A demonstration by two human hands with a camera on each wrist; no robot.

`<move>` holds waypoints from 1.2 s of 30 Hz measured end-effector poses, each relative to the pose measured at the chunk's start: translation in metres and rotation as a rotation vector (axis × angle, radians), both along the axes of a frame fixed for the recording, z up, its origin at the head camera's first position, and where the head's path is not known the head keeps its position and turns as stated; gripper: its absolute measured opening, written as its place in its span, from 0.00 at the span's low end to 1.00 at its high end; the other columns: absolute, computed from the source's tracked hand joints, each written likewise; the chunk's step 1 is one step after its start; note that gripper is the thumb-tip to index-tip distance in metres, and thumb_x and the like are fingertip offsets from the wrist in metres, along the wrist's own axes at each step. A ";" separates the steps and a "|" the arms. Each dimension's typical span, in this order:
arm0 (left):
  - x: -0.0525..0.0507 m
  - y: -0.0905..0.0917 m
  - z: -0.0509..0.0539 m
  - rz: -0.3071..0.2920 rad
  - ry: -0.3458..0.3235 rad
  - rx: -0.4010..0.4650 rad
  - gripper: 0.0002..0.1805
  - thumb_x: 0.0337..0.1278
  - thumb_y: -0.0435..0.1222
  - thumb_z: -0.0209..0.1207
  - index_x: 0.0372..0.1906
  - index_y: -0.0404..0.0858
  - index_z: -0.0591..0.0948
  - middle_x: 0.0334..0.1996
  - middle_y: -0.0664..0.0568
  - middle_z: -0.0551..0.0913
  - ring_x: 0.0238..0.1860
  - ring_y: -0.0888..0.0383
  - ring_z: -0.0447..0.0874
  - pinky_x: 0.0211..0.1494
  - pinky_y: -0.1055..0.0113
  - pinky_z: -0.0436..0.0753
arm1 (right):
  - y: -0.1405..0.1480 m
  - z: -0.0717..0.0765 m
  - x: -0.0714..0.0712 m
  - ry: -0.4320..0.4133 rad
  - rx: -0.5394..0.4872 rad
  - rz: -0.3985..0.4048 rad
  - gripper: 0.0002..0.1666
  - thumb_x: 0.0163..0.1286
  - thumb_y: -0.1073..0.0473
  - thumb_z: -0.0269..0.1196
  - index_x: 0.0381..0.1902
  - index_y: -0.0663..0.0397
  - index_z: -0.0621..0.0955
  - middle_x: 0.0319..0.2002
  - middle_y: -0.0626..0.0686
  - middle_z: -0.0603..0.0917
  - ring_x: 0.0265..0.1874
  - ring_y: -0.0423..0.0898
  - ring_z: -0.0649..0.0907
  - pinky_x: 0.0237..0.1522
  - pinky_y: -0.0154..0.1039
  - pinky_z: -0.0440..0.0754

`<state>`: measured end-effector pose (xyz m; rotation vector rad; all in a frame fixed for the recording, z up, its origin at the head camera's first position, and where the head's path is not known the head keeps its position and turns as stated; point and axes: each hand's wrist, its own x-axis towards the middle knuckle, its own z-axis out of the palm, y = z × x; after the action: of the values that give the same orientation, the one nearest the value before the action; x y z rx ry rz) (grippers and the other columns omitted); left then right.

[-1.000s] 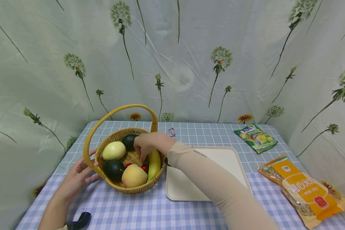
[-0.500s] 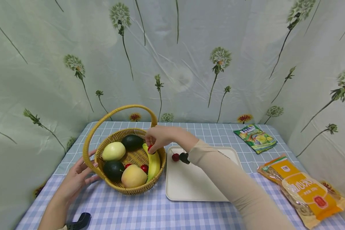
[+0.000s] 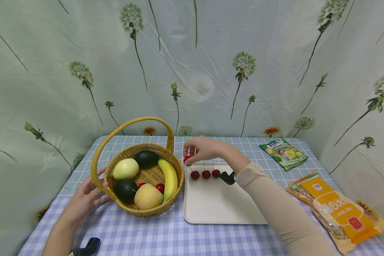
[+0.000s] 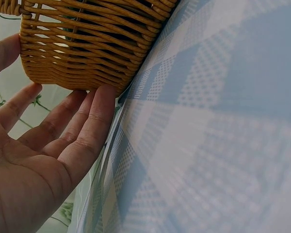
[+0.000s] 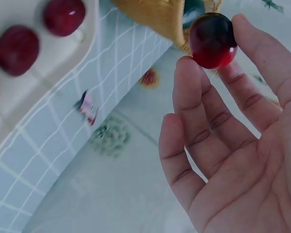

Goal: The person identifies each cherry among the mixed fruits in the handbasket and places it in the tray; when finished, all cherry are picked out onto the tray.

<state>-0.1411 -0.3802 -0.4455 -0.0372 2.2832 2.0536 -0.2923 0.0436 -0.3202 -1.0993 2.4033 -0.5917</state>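
Right hand [image 3: 204, 148] carries a glossy red cherry [image 3: 187, 160] away from the round yellow wicker basket [image 3: 147, 212]

Half a second earlier the cherry hangs over the curved yellow banana [image 3: 170, 179]; now it is to the right, in the air at the far-left corner of the rectangular off-white tray [image 3: 220, 206]. The right hand pinches it between thumb and fingertips. Three dark red cherries [image 3: 206, 174] sit in a row on the tray, near its far edge.

On the basket's other side, the left hand [image 3: 86, 195] lies with its fingers extended, fingertips touching the woven wall and gripping nothing. Inside, the banana lies along the right wall, with a round yellow-orange peach [image 3: 148, 196] at the front. A pale green oval fruit [image 3: 126, 168] rests between two dark green oval fruits [image 3: 146, 158], and small red fruits [image 3: 160, 187] show behind the peach.

Basket and tray stand side by side on the cloth-covered table [image 3: 147, 238]. Well to the right lie a green FOX'S candy bag [image 3: 283, 154] and, nearer the person, an orange-and-clear food packet [image 3: 337, 211]. Beyond the tray, the right wrist view shows a small pink-and-white wrapper [image 5: 88, 108].
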 end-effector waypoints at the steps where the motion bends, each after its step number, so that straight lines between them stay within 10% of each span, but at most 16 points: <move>1: 0.000 0.000 0.000 -0.001 0.001 0.003 0.36 0.84 0.37 0.54 0.88 0.49 0.56 0.56 0.74 0.81 0.55 0.73 0.84 0.49 0.63 0.92 | 0.006 -0.002 0.000 -0.006 -0.007 -0.015 0.11 0.73 0.50 0.73 0.45 0.45 0.84 0.39 0.47 0.87 0.38 0.42 0.84 0.44 0.37 0.83; 23: -0.001 0.001 -0.002 -0.011 -0.002 0.043 0.36 0.85 0.36 0.54 0.87 0.50 0.56 0.57 0.73 0.80 0.56 0.74 0.83 0.50 0.64 0.91 | 0.124 -0.057 0.004 -0.051 -0.086 -0.293 0.12 0.72 0.51 0.73 0.47 0.50 0.85 0.39 0.50 0.86 0.38 0.46 0.84 0.43 0.41 0.81; 36: -0.001 -0.001 -0.003 0.012 -0.043 0.034 0.36 0.84 0.36 0.54 0.87 0.52 0.56 0.54 0.71 0.81 0.54 0.74 0.83 0.49 0.64 0.91 | 0.145 -0.089 0.012 -0.136 -0.082 -0.376 0.12 0.74 0.52 0.72 0.46 0.52 0.83 0.34 0.50 0.85 0.33 0.47 0.85 0.40 0.41 0.78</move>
<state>-0.1421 -0.3808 -0.4482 -0.0929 2.2280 2.0757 -0.2804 0.1888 -0.4092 -0.6127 2.4970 -0.8632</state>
